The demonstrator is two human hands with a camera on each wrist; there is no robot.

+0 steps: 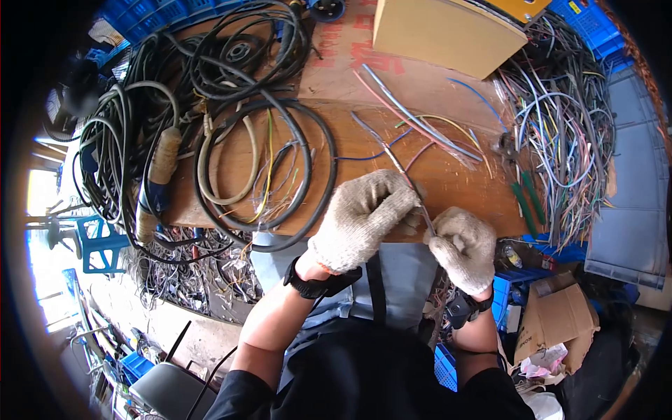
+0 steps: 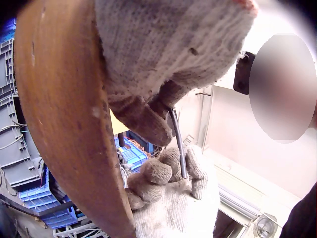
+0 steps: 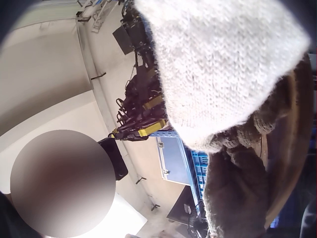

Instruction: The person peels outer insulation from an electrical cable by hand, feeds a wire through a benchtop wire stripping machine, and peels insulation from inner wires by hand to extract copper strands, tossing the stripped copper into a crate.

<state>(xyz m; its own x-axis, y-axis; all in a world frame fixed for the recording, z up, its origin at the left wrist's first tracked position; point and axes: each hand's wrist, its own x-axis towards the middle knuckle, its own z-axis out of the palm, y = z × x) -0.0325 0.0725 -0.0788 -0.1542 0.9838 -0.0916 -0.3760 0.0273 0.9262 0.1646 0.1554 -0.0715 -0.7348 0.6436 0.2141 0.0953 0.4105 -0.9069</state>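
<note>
from where i stand, well out to the left of the left grip, a great tangle of black cables [image 1: 129, 133] sprawls over the bench [image 1: 462, 189]. nearer the grip, on its left side, lies a thick black cable loop [image 1: 333, 154], with a yellow wire [image 1: 270, 164] lying inside its ring.

then the left grip [image 1: 367, 220] itself, in a pale knitted glove: the fingers are bent round a thin grey cable [image 1: 396, 162]. one length of that cable runs out beyond the grip over the wood; the other crosses to the right grip [image 1: 462, 248], gloved the same way, which pinches it with curled fingers. seen from the left wrist, the short stretch between the two grips shows bare and nearly straight.

beyond both grips, a bundle of pink and grey wires [image 1: 413, 119] lies slantwise on the bench, and farther off in the same direction stands a tan box [image 1: 441, 42].

to the right of the right grip, a little beyond it, rest green-handled cutters [image 1: 521, 201], handles toward the person. farther right again, a heap of stripped-looking thin wires [image 1: 567, 147] spreads near a grey plastic panel [image 1: 630, 175]. lower on that side, below the bench, sits an opened cardboard carton [image 1: 560, 318].
</note>
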